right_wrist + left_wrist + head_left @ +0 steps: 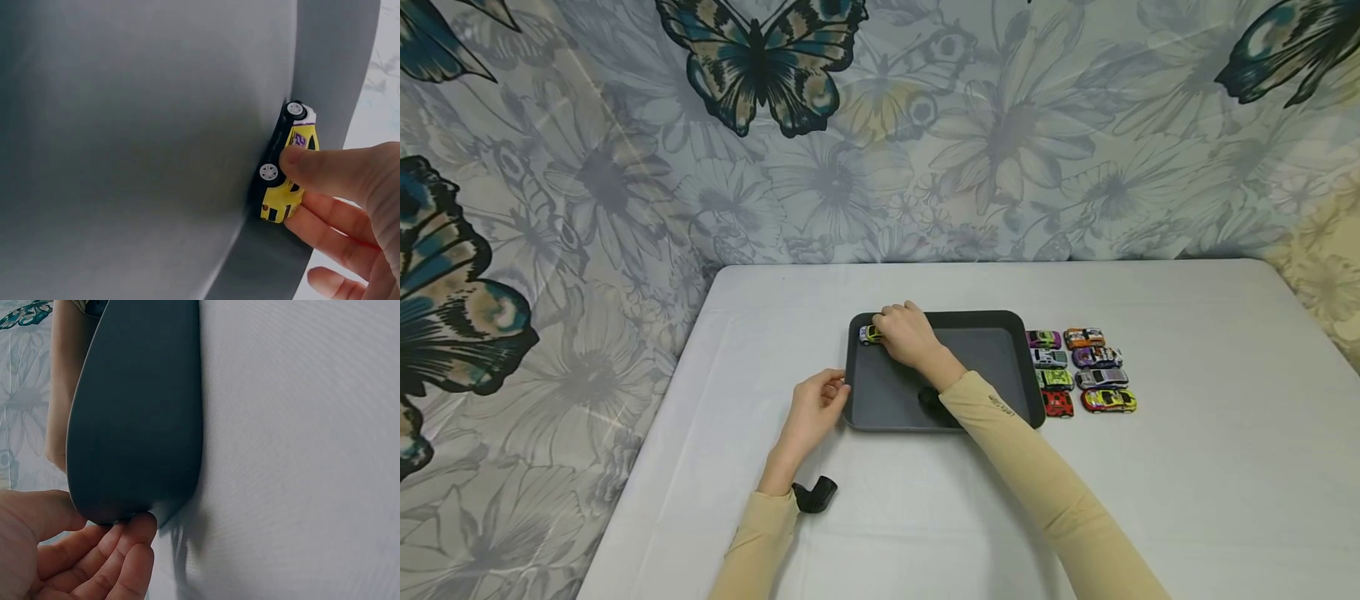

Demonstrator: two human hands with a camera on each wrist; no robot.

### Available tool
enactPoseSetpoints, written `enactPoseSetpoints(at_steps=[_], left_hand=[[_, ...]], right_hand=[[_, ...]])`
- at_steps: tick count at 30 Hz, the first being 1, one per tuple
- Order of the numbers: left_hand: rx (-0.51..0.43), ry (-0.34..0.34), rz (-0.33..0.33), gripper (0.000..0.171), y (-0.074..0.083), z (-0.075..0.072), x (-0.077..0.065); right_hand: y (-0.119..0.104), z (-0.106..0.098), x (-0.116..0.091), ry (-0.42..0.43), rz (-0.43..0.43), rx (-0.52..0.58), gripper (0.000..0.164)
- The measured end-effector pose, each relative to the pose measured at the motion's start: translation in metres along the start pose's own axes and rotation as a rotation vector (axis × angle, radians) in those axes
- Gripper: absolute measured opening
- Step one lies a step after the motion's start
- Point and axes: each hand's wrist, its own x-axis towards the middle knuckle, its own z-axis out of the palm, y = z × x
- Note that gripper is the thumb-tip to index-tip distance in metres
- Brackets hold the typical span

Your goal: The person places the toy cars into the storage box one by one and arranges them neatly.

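A yellow toy car (290, 165) with black and white parts is pinched between the thumb and fingers of my right hand (912, 337). It sits at the far left corner inside the dark grey baking tray (880, 400), wheels against the tray floor in the right wrist view. My left hand (817, 406) holds the tray's left edge near the front corner, thumb on the rim and curled fingertips against the outer wall in the left wrist view. My right forearm passes over the tray and hides part of its floor.
Just right of the tray, several toy cars stand in two columns, among them a red car (1058, 404), a yellow and red car (1108, 401) and an orange car (1084, 337). A white cloth covers the table (880, 517). Behind it hangs a butterfly-patterned curtain (925, 192).
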Motion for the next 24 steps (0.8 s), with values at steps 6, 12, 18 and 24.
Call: enactPoseSetpoints(at_steps=[6,12,18,24], left_hand=[[-0.001,0.002,-0.005,0.021,0.0012,0.0000,-0.0002],[0.002,0.004,-0.003,0.021,0.0016,-0.0001,-0.0004],[0.001,0.005,-0.001,0.021,0.0016,-0.0002,-0.0002],[-0.001,0.006,0.001,0.021,0.0019,-0.0007,-0.0005]], right_hand=[[-0.0008,-0.0002,-0.0011,0.000,0.004,-0.014,0.012],[-0.0009,0.0014,-0.0022,0.023,0.000,-0.004,0.012],[-0.0012,0.0019,-0.0027,0.033,0.003,-0.003,0.012],[-0.0009,-0.0023,-0.0037,0.045,0.001,0.000,0.015]])
